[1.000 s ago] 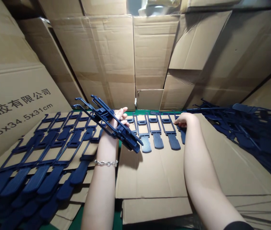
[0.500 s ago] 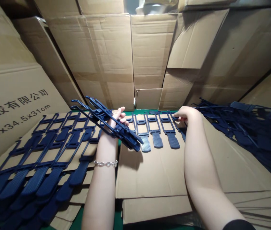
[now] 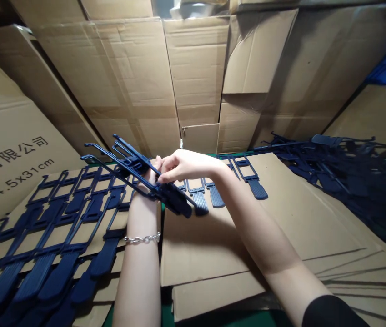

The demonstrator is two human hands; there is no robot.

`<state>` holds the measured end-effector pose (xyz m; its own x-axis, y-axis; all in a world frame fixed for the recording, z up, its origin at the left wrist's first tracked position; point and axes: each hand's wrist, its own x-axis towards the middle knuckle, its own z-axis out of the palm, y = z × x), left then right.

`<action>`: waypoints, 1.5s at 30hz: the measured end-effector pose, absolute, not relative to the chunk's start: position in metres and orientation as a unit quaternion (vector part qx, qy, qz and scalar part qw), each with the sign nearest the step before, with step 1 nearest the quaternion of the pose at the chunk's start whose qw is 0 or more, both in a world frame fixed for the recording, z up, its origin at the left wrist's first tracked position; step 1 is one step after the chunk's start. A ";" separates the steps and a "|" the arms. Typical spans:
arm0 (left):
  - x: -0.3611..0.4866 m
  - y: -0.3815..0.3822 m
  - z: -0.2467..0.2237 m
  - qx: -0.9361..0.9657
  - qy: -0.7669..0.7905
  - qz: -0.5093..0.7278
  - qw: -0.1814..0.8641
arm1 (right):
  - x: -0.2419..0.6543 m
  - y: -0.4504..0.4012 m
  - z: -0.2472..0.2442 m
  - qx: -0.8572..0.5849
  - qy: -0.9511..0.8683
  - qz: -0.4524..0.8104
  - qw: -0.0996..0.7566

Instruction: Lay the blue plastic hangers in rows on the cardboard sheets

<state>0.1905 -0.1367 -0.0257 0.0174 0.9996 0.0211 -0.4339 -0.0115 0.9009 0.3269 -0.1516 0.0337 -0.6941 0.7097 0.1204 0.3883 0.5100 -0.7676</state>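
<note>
My left hand (image 3: 152,170) holds a bundle of dark blue plastic frames (image 3: 138,163), tilted, with thin hooked arms pointing up and left and ribbed plates down and right. The bundle hides most of its fingers. My right hand (image 3: 179,165) has thumb and fingers closed on the near upper edge of this bundle, the wrist bent. Below my right forearm lies a row of matching frames, one (image 3: 254,181) plainly visible to its right and ribbed plates (image 3: 217,197) showing to its left. Hand and arm cover the others in part.
Several rows of such frames (image 3: 56,268) lie on cardboard at left. A tangled pile of them (image 3: 329,168) is at right. Stacked cardboard sheets (image 3: 206,263) cover the green table, and cardboard boxes (image 3: 134,81) form a wall behind. A printed box (image 3: 12,150) stands at left.
My right hand has moved left, from the right end of the frame row to the bundle in my left hand. The view has turned slightly to the right.
</note>
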 end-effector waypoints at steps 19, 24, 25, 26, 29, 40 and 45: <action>0.172 -0.157 -0.001 0.318 0.318 0.583 0.677 | 0.511 -0.198 -0.008 -0.740 -0.522 0.159 0.394; 0.177 -0.155 -0.002 0.287 0.334 0.585 0.681 | 0.535 -0.187 -0.065 -0.888 -0.428 0.025 0.166; 0.178 -0.155 -0.002 0.285 0.335 0.584 0.682 | 0.535 -0.184 -0.073 -0.893 -0.426 0.021 0.144; 0.179 -0.154 -0.004 0.287 0.336 0.582 0.683 | 0.535 -0.183 -0.080 -0.892 -0.432 0.017 0.130; 0.178 -0.150 -0.008 0.306 0.341 0.575 0.678 | 0.531 -0.181 -0.094 -0.881 -0.458 -0.003 0.122; 0.181 -0.147 -0.013 0.372 0.367 0.527 0.671 | 0.513 -0.175 -0.105 -0.849 -0.507 -0.030 0.146; 0.177 -0.148 -0.012 0.351 0.357 0.554 0.665 | 0.515 -0.172 -0.110 -0.840 -0.519 -0.032 0.156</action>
